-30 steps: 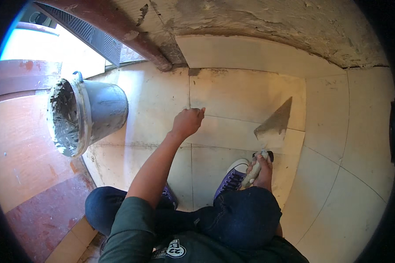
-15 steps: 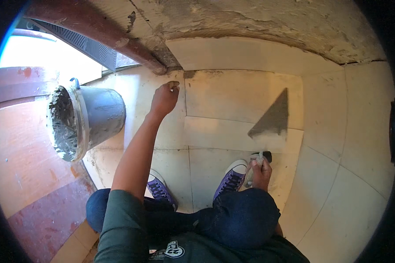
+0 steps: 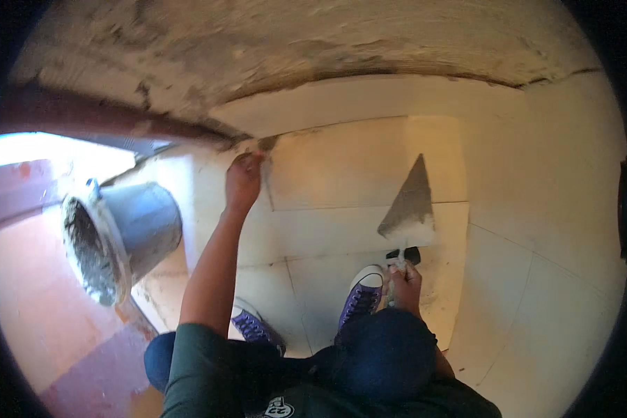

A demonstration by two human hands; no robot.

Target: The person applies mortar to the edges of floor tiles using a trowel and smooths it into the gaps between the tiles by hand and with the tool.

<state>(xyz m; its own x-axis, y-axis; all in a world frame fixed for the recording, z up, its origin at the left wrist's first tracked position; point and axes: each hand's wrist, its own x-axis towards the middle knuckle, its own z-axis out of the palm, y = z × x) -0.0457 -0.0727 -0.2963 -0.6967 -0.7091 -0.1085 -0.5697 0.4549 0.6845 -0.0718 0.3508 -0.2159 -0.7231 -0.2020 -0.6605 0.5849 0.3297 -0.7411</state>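
My right hand (image 3: 407, 284) is wrapped round the handle of a pointed trowel (image 3: 408, 202), held low beside my right shoe. The blade points away from me, grey with a pale smear near its heel. Reaching forward, my left hand (image 3: 244, 181) is down by the corner where floor tiles (image 3: 341, 167) meet the wall strip. Its fingers are drawn together; what they pinch, if anything, is too small to make out. A dark grey patch (image 3: 267, 143) marks the tile joint just past the fingertips. Partly behind the trowel handle sits a small black object (image 3: 412, 256), its kind unclear.
A mortar-smeared bucket (image 3: 143, 223) lies tilted at the left, its mouth facing left. A reddish pipe or beam (image 3: 118, 125) runs along the upper left beside a bright opening. Rough plaster wall (image 3: 313, 42) rises ahead. My purple shoes (image 3: 361, 299) stand on the tiles.
The view has shifted, so wall and bucket sit lower. My left hand has moved closer to the dark patch at the tile joint. The trowel stays in my right hand, its blade turned slightly.
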